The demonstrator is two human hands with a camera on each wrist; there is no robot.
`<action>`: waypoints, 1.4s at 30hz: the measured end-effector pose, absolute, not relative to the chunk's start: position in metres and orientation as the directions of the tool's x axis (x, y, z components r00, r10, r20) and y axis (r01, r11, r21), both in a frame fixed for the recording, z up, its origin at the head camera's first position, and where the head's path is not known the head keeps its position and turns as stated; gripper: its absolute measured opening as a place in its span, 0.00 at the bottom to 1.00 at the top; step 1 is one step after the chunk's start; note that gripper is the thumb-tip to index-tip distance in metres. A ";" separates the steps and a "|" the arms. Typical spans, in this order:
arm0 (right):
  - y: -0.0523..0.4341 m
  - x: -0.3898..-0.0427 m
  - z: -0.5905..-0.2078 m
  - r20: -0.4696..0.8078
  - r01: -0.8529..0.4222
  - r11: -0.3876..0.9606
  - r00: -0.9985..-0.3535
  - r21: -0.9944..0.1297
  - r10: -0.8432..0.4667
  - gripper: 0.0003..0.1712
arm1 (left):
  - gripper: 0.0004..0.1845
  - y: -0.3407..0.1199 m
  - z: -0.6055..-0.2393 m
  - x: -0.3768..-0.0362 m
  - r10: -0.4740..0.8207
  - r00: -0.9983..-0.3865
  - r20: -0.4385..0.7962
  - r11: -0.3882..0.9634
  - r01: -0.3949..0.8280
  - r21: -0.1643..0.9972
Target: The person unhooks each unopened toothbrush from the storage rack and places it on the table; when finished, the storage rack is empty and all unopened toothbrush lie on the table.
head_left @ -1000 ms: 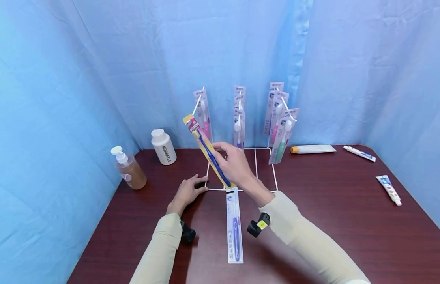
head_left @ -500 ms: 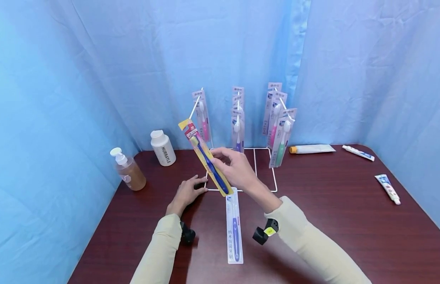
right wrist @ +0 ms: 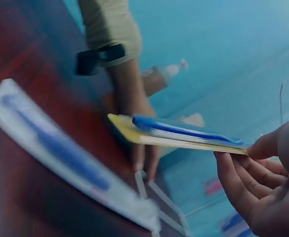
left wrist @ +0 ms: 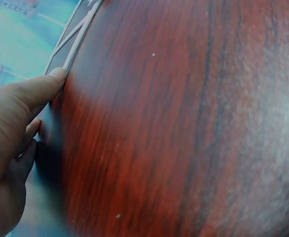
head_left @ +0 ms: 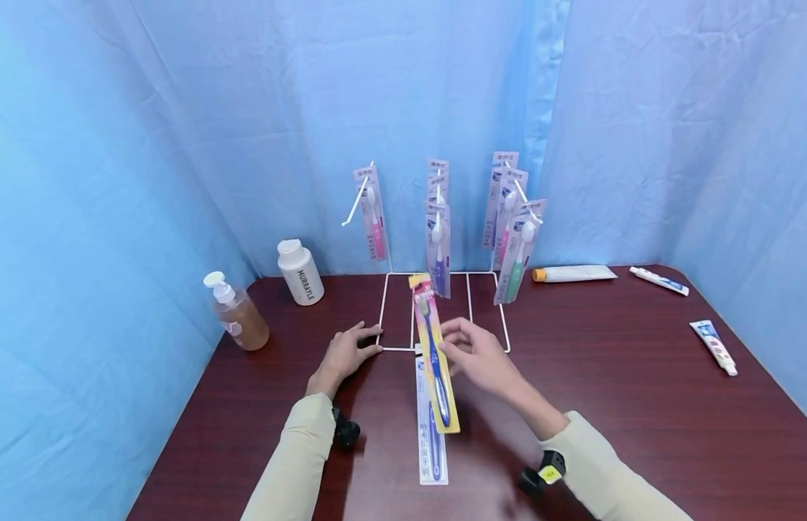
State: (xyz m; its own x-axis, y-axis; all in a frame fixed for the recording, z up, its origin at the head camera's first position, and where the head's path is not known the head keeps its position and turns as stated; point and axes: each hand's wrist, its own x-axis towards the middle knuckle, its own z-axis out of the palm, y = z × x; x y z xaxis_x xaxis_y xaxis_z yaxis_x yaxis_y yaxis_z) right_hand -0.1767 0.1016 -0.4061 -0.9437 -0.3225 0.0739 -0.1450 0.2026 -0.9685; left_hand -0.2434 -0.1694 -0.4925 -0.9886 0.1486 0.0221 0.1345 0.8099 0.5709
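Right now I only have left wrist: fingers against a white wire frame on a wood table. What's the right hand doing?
Observer: The right hand pinches a yellow-carded toothbrush pack by its edge.
Operator: Is it down on the table?
Observer: No. The right wrist view shows it in the air, above a white-carded toothbrush pack lying flat on the table.
Operator: What's that wire frame?
Observer: It's the base of a display rack; toothbrush packs hang from its hooks.
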 end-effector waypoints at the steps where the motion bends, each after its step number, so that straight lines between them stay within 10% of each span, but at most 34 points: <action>1: 0.106 -0.174 -0.412 0.046 -0.116 0.206 -0.946 -0.972 -0.320 0.12 | 0.24 -0.169 -0.493 -0.243 0.150 -0.988 0.020 0.810 0.135 0.571; 19: 0.124 -0.160 -0.475 -0.300 0.229 0.238 -0.897 -0.944 -0.326 0.16 | 0.24 -0.169 -0.491 -0.243 0.148 -0.989 0.017 0.814 0.131 0.566; 33: 0.125 -0.156 -0.461 -0.254 0.084 0.524 -0.931 -0.847 -0.262 0.09 | 0.24 -0.170 -0.493 -0.243 0.153 -0.988 0.017 0.808 0.135 0.574; 42: 0.106 -0.179 -0.426 0.087 -0.274 0.504 -0.928 -0.819 -0.363 0.12 | 0.24 -0.169 -0.492 -0.244 0.146 -0.989 0.007 0.813 0.124 0.569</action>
State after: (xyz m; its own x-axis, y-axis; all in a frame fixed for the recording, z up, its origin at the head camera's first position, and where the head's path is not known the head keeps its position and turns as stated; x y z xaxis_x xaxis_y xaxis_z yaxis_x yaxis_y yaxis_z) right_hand -0.1790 0.1056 -0.4256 -0.9276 -0.3634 0.0865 -0.2740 0.5043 -0.8189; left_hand -0.2435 -0.1689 -0.4919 -0.9893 0.1460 0.0065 0.1237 0.8128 0.5693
